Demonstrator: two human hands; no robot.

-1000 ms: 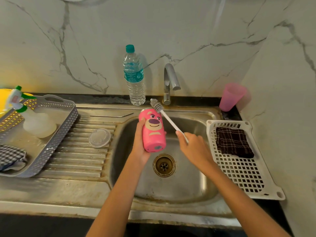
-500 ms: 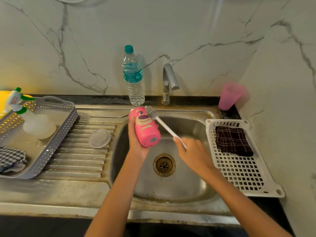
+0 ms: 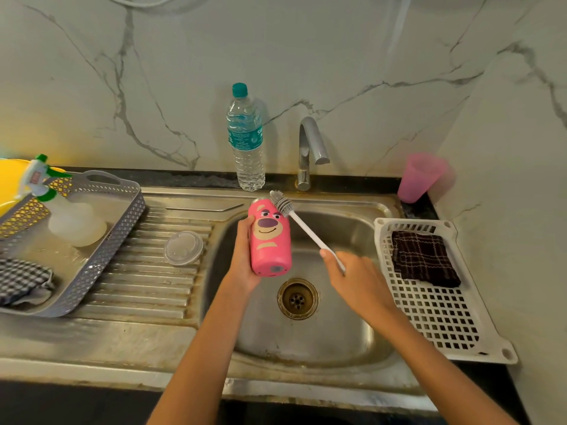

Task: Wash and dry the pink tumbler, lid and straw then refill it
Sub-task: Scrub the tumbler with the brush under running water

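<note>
Over the sink basin [image 3: 337, 326] my left hand [image 3: 244, 256] grips the pink tumbler [image 3: 270, 237], which has a bear face on it and leans with its mouth toward the wall. In my right hand [image 3: 356, 277] is a white bottle brush [image 3: 302, 225]; its grey bristle head rests at the tumbler's upper rim. The clear lid [image 3: 183, 247] lies flat on the ribbed drainboard. Behind it, near the back edge, lies the metal straw [image 3: 204, 208].
A water bottle [image 3: 246, 139] stands beside the tap [image 3: 310, 148]. A pink cup [image 3: 418, 177] sits in the corner. The white rack [image 3: 445, 317] at right holds a dark cloth [image 3: 425, 259]. The grey basket [image 3: 92, 256] at left holds a spray bottle [image 3: 61, 207] and checked cloth.
The tumbler tipped left and came back more upright in my left hand. The brush head has stayed at its rim throughout, moving with it.
</note>
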